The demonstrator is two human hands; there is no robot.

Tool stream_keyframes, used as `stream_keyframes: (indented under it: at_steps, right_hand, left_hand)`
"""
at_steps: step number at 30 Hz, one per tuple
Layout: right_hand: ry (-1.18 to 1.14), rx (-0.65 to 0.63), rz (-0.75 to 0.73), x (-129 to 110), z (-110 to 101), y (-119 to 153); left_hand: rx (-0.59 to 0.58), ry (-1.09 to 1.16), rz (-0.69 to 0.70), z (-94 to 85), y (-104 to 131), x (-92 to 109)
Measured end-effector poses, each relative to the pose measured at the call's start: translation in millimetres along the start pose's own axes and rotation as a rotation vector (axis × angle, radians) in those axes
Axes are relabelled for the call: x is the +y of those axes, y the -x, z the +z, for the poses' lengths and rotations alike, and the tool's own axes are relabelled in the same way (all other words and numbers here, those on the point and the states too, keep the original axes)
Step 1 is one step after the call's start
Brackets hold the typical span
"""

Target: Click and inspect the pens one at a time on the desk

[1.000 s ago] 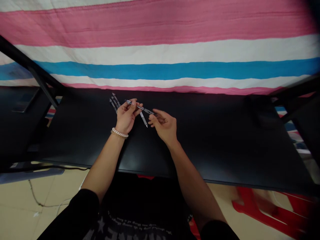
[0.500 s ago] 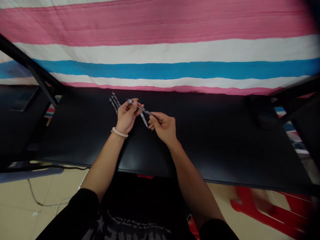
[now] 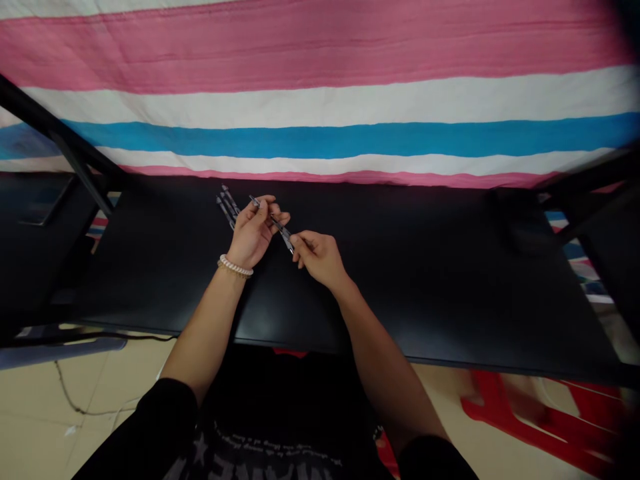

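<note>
Black shirt, pale star and lettering, white wristband

Slim dark pen, aslant above black table

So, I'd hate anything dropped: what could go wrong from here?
The held pen spans the fingers of the left hand and right hand, so a loosened pinch might let it fall. The other pens lying beside the left hand could be nudged and roll across the black table.
</note>
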State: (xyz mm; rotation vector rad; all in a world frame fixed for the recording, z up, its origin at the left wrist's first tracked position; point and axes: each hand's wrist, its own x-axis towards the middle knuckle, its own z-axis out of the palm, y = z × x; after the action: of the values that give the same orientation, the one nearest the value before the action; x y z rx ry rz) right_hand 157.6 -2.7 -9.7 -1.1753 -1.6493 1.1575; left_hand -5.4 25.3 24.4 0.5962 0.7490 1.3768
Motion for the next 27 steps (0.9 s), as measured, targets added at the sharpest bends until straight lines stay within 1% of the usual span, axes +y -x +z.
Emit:
stream_keyframes:
  at_steps: [2, 4, 6, 8, 11, 14, 16, 18, 20, 22, 24, 27]
  right_hand:
    - [0.038, 0.023, -0.049, 0.2, 1.9, -0.8]
    - [0.074, 0.074, -0.083, 0.5, 3.0, -1.7]
    - [0.115, 0.118, -0.094, 1.4, 3.0, -2.4]
    - [0.165, 0.140, -0.097, 3.0, 2.0, -2.9]
    - [0.222, 0.137, -0.103, 4.9, 0.5, -3.1]
    - [0.278, 0.121, -0.111, 5.4, -0.2, -2.3]
    - [0.344, 0.094, -0.137, 5.1, -0.1, -1.0]
    - [0.404, 0.027, -0.183, 4.8, 0.5, 0.5]
    - [0.455, -0.070, -0.232, 5.0, 1.7, 1.5]
    - [0.509, -0.135, -0.255, 6.2, 3.3, 1.5]
    - [0.544, -0.130, -0.252, 8.3, 5.1, 0.3]
    - [0.487, -0.047, -0.217, 13.3, 7.2, -3.2]
  left_hand:
    - [0.045, 0.085, -0.048, 2.9, 1.0, 6.7]
    - [0.112, 0.154, -0.080, 2.0, 1.8, 16.3]
    - [0.182, 0.196, -0.049, -3.8, 2.4, 27.6]
    - [0.243, 0.206, 0.014, -13.4, 2.8, 39.5]
    - [0.309, 0.165, 0.106, -31.4, 3.0, 55.7]
    - [0.410, 0.100, 0.174, -49.0, 0.4, 65.4]
    - [0.504, 0.041, 0.197, -57.8, -4.1, 66.4]
    - [0.612, -0.027, 0.217, -62.6, -10.1, 63.2]
    - [0.727, -0.111, 0.255, -63.5, -16.2, 57.2]
    - [0.810, -0.217, 0.276, -62.3, -20.7, 50.0]
    - [0.821, -0.317, 0.266, -61.7, -22.9, 43.4]
    - [0.772, -0.431, 0.280, -64.8, -22.6, 37.0]
